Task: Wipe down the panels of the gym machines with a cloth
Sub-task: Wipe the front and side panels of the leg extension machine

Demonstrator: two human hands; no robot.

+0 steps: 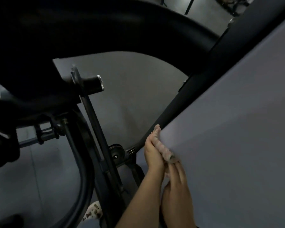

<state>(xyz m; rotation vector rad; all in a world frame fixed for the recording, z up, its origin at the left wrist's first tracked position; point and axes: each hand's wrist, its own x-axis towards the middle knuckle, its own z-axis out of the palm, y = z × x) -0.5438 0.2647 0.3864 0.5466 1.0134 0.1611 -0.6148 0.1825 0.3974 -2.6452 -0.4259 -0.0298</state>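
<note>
Cloth [163, 148] pressed on grey panel [229, 129] edge by flat left hand [153, 153], right hand [178, 180] fingers straight (black frame [171, 112] beside)

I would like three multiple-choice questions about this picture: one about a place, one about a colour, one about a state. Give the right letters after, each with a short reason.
1. Where is the cloth?
A. on the floor
B. against the edge of the light grey panel
C. hanging on the black curved frame

2. What colour is the panel being wiped?
A. light grey
B. red
C. yellow

3. How does the left hand stand?
A. it hangs idle
B. it grips a bottle
C. its straight fingers press the cloth to the panel

Answers:
1 B, the cloth lies between the hands and the panel's edge.
2 A, the panel's broad surface is pale grey.
3 C, the left hand lies flat on the cloth, with the right hand just below it.
</note>
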